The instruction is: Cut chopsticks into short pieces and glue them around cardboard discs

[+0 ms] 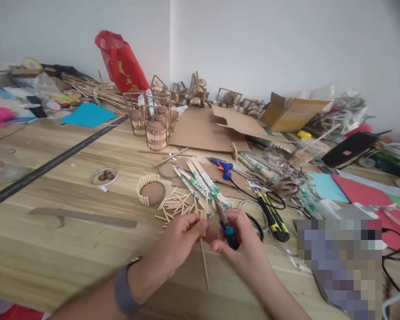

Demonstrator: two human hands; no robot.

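Observation:
My left hand [183, 235] is closed around thin wooden sticks [204, 211] that stand up between thumb and fingers. Another long stick [204, 264] shows below the hand, slanting over the table. My right hand [245, 244] grips a plier-like cutter [225, 222] with black and blue handles, its metal jaws upward beside the sticks. Just beyond lies a pile of short cut sticks [178, 204]. Left of that pile sits a round cardboard base [155, 192], part of its edge lined with upright stick pieces. Paper-wrapped chopsticks [203, 180] lie behind the pile.
A blue glue gun [224, 167] and a yellow-black utility knife [275, 218] lie right of centre, with cables near. A cardboard strip [86, 216] and a ring with brown balls [104, 177] are at left. Small finished baskets [156, 133] and cardboard sheets [206, 126] stand behind.

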